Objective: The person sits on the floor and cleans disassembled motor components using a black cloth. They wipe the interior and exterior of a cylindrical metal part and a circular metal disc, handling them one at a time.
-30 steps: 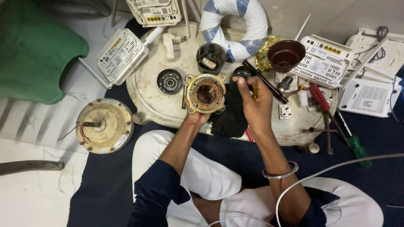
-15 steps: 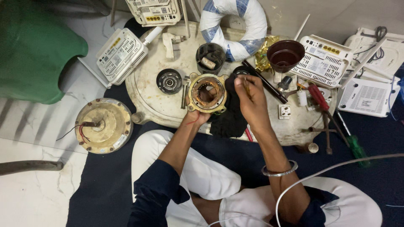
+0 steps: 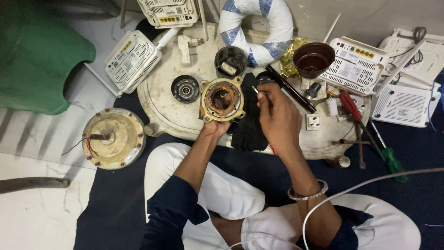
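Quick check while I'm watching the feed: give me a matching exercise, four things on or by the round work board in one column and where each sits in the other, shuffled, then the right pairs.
Things:
1. brown bowl
2. motor stator
3. round metal housing with wires
4. red-handled screwdriver

Places:
A. on the floor, left of the board
B. held up by the left hand
C. far side of the board, next to a white router
D. lying on the board's right part, right of the right hand

Pairs: 1-C, 2-B, 3-A, 4-D

Round pale board (image 3: 175,115) bears bearing (image 3: 185,89), perhaps routers (image 3: 349,65).
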